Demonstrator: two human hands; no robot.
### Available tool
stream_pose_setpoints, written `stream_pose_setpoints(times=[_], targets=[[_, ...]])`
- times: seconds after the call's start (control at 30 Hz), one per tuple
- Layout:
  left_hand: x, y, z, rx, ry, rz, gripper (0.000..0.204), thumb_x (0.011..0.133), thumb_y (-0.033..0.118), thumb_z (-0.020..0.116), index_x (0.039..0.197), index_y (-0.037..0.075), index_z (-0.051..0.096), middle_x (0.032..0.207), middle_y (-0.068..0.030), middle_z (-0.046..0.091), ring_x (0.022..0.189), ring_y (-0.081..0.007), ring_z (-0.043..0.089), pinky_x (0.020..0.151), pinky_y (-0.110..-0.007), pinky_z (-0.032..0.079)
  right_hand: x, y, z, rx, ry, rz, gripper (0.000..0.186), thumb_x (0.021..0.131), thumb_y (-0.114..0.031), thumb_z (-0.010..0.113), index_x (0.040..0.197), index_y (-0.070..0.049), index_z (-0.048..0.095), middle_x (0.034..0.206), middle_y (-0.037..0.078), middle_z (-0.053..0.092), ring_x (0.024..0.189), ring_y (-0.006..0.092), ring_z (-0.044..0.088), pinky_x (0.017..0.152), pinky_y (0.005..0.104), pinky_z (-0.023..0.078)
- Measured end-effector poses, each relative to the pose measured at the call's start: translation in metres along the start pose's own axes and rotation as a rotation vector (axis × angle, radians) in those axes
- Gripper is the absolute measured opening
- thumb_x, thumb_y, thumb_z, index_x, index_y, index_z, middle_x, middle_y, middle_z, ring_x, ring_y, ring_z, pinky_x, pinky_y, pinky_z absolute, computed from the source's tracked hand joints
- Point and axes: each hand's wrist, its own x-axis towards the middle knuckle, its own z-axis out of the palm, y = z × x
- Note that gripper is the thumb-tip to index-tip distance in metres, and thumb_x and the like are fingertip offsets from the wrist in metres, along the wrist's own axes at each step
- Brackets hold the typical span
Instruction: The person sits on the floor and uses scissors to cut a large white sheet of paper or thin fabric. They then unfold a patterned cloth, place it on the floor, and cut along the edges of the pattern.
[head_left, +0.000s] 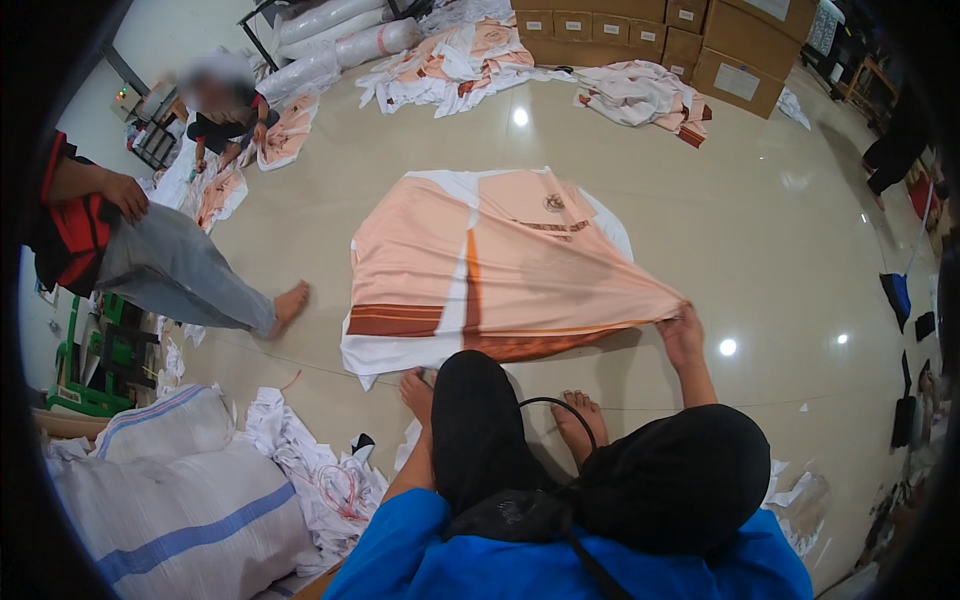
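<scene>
A large peach and white printed fabric piece (410,240) with brown bands and a small dark emblem lies spread on the floor before my knees. At its near right corner my right hand (680,335) pinches the edge, drawing the cloth into long folds toward it. My left forearm reaches forward beside the left knee. By that knee, near the cloth's lower edge, is my left hand (425,385), partly hidden, its fingers not clearly readable. White cloth shows from under the peach layer at the lower left and right.
A person in grey trousers (185,265) stands at left; another person (225,115) crouches farther back. Fabric heaps (455,65) and cardboard boxes (740,75) line the far side. Woven white sacks (200,510) and white scraps (315,460) lie near left. A broom (897,298) is at right.
</scene>
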Motion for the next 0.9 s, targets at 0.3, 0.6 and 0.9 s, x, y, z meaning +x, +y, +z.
stream_pose_setpoints(times=[0.3,0.6,0.9], targets=[[0.089,-0.010,0.036,-0.499,0.156,-0.471,0.084,0.099,0.055,0.075,0.146,-0.011,0.052,0.135,-0.0301,0.063,0.124,-0.0440,0.063,0.109,-0.055,0.047,-0.009,-0.130,-0.294,0.357,0.461,-0.378,0.041,0.109,-0.038,0.067,0.128,-0.002,0.061,0.127,0.011,0.070,0.113,0.0258,0.069,0.100,0.0412,0.058],[0.121,0.043,0.056,-0.308,-0.293,0.047,0.072,0.087,0.052,0.088,0.133,0.000,0.068,0.113,-0.0213,0.074,0.106,-0.0329,0.073,0.093,-0.044,0.057,-0.033,-0.070,-0.278,-1.479,0.822,-0.335,0.077,0.089,-0.036,0.091,0.142,0.007,0.055,0.139,0.026,0.059,0.124,0.0396,0.062,0.107,0.0486,0.051],[0.136,0.030,0.048,-0.365,-0.649,0.174,0.036,0.094,0.032,0.079,0.112,0.002,0.071,0.085,-0.0124,0.075,0.075,-0.0220,0.073,0.074,-0.038,0.059,-0.045,-0.028,-0.207,-1.384,0.697,-0.110,0.050,0.098,-0.037,0.079,0.120,0.005,0.064,0.111,0.024,0.067,0.105,0.0402,0.068,0.094,0.0477,0.053]])
